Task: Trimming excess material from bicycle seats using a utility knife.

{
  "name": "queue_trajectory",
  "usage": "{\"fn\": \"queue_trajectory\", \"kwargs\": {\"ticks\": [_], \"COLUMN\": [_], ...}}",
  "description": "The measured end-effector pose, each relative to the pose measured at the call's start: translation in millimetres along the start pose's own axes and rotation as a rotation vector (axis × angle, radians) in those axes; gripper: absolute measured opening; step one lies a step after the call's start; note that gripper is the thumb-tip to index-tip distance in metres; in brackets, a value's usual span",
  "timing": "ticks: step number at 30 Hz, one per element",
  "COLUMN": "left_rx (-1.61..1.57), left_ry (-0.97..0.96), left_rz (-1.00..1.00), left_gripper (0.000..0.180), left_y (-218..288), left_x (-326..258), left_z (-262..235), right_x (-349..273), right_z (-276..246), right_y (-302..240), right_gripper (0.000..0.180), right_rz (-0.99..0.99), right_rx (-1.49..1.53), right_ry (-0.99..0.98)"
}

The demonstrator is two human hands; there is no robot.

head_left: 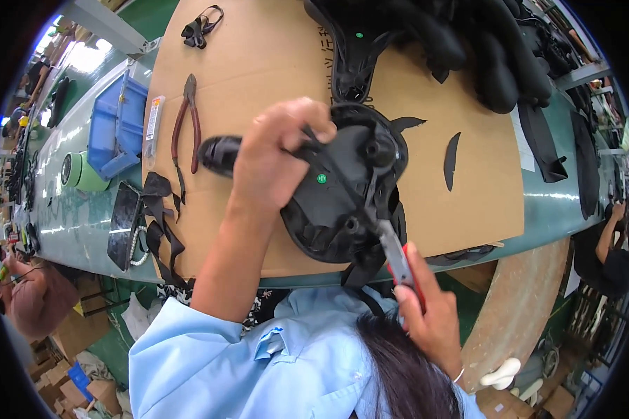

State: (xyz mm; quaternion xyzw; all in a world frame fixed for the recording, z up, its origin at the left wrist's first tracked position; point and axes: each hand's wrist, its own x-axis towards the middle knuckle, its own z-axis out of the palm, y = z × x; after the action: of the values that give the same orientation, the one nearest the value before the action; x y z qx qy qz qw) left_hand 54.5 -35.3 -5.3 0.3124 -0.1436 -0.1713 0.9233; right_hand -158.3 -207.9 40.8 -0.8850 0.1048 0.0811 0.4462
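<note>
A black bicycle saddle (328,202) lies underside up on a brown cardboard sheet (258,63), its narrow nose toward the left. Over it my left hand (276,146) is closed, pinching a thin strip of black cover material (339,178) that stretches across the underside. My right hand (426,307) grips a utility knife (401,262) with red on its handle. The blade end is at the saddle's near right edge, by the strip's lower end; whether it touches is too blurred to tell.
Red-handled pliers (194,126), black offcuts (162,216) and a phone (124,223) lie to the left, near a blue bin (119,126). More black saddles (461,49) are heaped at the far right. A curved black scrap (452,162) lies on the cardboard.
</note>
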Motion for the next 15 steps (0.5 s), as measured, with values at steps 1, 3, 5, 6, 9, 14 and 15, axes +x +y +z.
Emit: {"fn": "queue_trajectory", "kwargs": {"ticks": [1,3,5,6,9,14,15], "left_rx": [-0.007,-0.130,0.118,0.907,1.173,0.891,0.977], "left_ry": [-0.002,-0.236,-0.039,-0.173,-0.243,0.235,0.204], "left_rz": [-0.003,0.101,0.056,0.322,-0.250,-0.452,-0.402], "left_gripper": [0.023,0.018,0.020,0.022,0.034,0.032,0.029], "left_y": [-3,-3,2,14,46,50,46], "left_x": [2,3,3,13,26,-78,-99], "left_z": [-6,-19,-10,1,-11,11,22], "right_x": [-9,-12,-3,4,30,100,116], "right_z": [8,13,10,7,-19,-73,-84], "right_y": [1,0,2,4,10,29,35], "right_gripper": [0.055,0.055,0.054,0.053,0.054,0.050,0.048], "right_rz": [-0.096,-0.077,-0.185,-0.173,-0.268,-0.401,-0.533], "right_rx": [-0.038,-0.039,-0.257,-0.300,-0.482,-0.415,-0.316], "right_ry": [0.088,0.105,0.181,0.193,0.125,-0.024,-0.138]}}
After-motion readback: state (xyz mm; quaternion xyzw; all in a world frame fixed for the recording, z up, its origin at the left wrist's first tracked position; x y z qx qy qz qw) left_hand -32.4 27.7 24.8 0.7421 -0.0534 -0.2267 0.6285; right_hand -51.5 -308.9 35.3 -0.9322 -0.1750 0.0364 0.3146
